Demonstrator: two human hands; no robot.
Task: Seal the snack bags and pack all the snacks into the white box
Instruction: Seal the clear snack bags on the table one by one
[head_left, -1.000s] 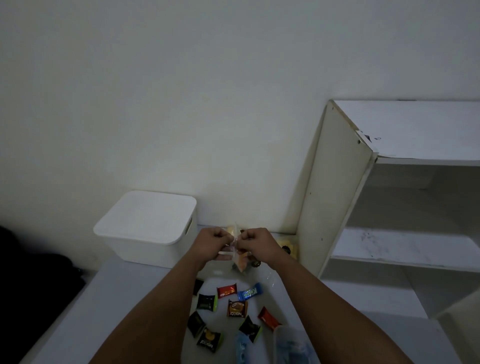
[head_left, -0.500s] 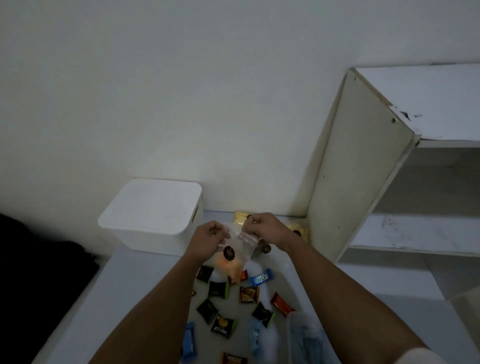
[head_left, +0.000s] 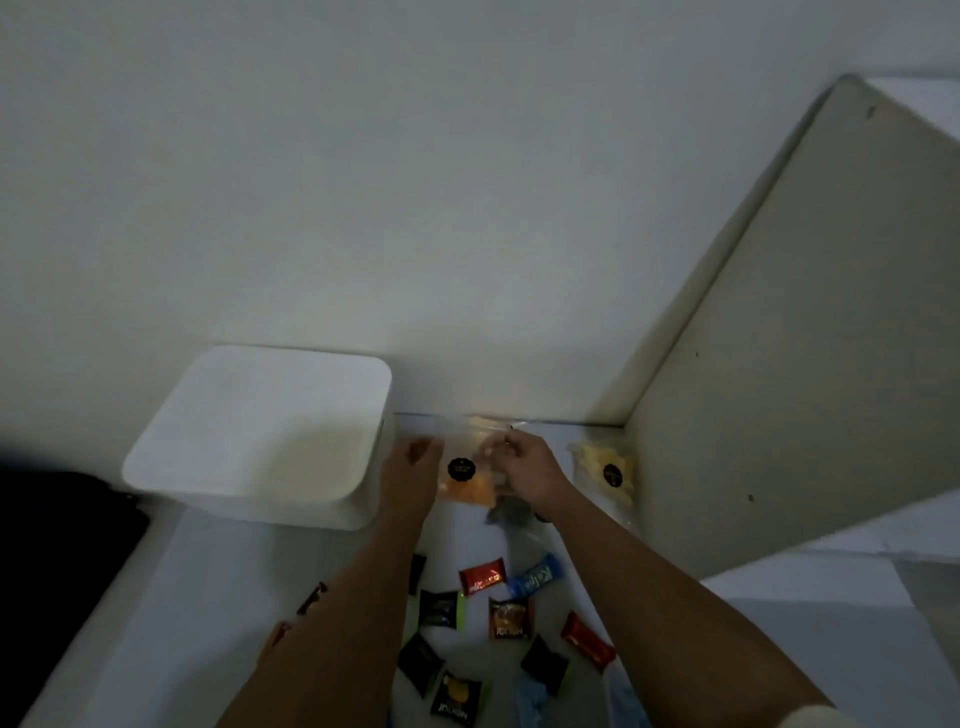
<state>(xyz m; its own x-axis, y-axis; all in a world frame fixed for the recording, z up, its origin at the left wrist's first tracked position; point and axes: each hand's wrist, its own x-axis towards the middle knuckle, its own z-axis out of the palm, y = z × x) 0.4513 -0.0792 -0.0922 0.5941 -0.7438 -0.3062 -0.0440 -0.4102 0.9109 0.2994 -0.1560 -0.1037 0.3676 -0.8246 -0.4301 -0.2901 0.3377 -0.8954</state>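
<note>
- While both hands are working at the back of the counter (head_left: 171, 597), the clear snack bag (head_left: 470, 480) is lying flat between them, just beside the lidded white box (head_left: 260, 431) and close to the wall.
- Right hand (head_left: 524, 470) is pinching the bag's upper edge with curled fingers; left hand (head_left: 413, 467) is resting at its left side, and its grip is too blurred to tell.
- Thin and limp, the bag is looking light and slippery, with orange pieces inside that could crush; the strip along the mouth is likely the best place to hold.
- Its mouth is pointing away toward the wall, its long axis apparently running from wall toward the person.
- A second bag (head_left: 605, 473) is waiting near the shelf panel (head_left: 779, 364), and small wrapped snacks (head_left: 511, 616) are lying scattered nearer the person.
</note>
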